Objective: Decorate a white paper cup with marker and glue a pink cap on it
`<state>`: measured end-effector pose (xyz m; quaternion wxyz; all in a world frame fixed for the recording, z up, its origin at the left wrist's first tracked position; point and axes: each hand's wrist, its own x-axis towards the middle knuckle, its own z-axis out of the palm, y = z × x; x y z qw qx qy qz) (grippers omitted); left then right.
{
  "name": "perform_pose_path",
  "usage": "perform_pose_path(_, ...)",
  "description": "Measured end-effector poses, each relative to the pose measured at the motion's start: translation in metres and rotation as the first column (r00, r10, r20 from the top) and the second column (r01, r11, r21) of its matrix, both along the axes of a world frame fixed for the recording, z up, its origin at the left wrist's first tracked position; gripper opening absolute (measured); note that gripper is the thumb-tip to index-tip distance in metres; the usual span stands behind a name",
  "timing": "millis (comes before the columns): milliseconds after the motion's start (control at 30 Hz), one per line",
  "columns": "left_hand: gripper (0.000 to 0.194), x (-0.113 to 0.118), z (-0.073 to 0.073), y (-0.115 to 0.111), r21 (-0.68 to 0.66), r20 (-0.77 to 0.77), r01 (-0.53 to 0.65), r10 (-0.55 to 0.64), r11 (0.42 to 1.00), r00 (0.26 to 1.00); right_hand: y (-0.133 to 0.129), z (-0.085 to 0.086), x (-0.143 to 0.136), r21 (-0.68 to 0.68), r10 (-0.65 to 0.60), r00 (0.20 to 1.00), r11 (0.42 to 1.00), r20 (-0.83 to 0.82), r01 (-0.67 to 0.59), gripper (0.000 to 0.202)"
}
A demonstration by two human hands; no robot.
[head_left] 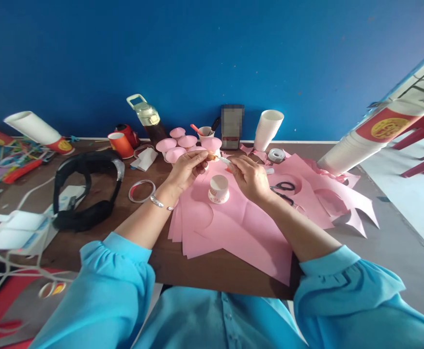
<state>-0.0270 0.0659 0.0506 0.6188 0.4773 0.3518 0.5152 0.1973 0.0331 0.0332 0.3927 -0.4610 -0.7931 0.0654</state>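
Note:
My left hand (189, 168) is closed, pinching a small orange-brown piece (212, 157) between thumb and fingertips. Close against that piece is the narrow end of a small white tube (224, 160), gripped by my right hand (250, 175). Fingers cover most of the tube, so its exact kind is hidden. Below and between both hands, a short white paper cup (218, 188) with a patterned rim stands upside down on pink paper sheets (229, 223). Several small cups topped with pink paper cones (187, 141) stand behind my left hand.
Scissors (283, 189), a tape roll (276, 154) and pink offcuts (342, 198) lie to the right. Cup stacks (269, 128) stand at the back and far right. Leftward are a bottle (148, 116), an orange cup (120, 145), a black strap (84, 218) and white cables (4, 271).

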Motion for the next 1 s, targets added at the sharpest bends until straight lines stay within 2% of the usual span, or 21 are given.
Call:
perform_pose_path(133,0.039,0.0,0.001,-0.001,0.006,-0.026,-0.021,0.022,1.0,0.999,-0.001,-0.003,-0.002,0.012,-0.02,0.998,1.0,0.063,0.02,0.036)
perform_pose_path(300,0.033,0.001,0.002,-0.004,0.098,-0.127,0.024,-0.012,0.995,0.992,-0.001,-0.005,-0.003,-0.003,-0.016,0.995,1.0,0.1,0.016,0.037)
perform_pose_path(467,0.029,0.0,-0.001,-0.005,0.225,-0.207,0.068,-0.021,0.972,0.978,-0.004,-0.004,-0.005,-0.027,-0.002,0.999,1.0,0.051,0.003,0.035)
perform_pose_path(633,0.034,-0.001,0.0,-0.006,0.294,-0.275,0.077,0.007,0.953,0.961,-0.011,-0.002,-0.011,-0.066,0.002,0.999,0.998,-0.032,-0.004,0.032)
perform_pose_path(767,0.039,-0.002,0.009,-0.01,0.311,-0.294,0.094,0.002,0.946,0.956,-0.01,0.002,-0.013,-0.077,0.039,0.991,0.996,-0.13,-0.05,0.03)
perform_pose_path(833,0.045,-0.006,0.016,-0.012,0.322,-0.316,0.09,0.017,0.943,0.949,-0.006,0.003,-0.009,-0.057,0.024,0.992,0.998,-0.127,-0.031,0.03)
perform_pose_path(867,0.049,-0.01,0.02,-0.013,0.327,-0.33,0.086,0.028,0.941,0.944,-0.003,0.003,-0.006,-0.032,-0.015,0.995,0.999,-0.096,0.012,0.031)
perform_pose_path(900,0.05,-0.015,0.024,-0.014,0.35,-0.323,0.032,0.089,0.936,0.942,-0.001,0.003,-0.002,-0.016,-0.091,0.995,0.996,-0.037,0.09,0.033)
perform_pose_path(1000,0.04,-0.035,0.03,-0.018,0.434,-0.294,-0.178,0.325,0.883,0.899,0.002,-0.005,0.01,-0.025,-0.259,0.94,0.962,0.221,0.271,0.033)
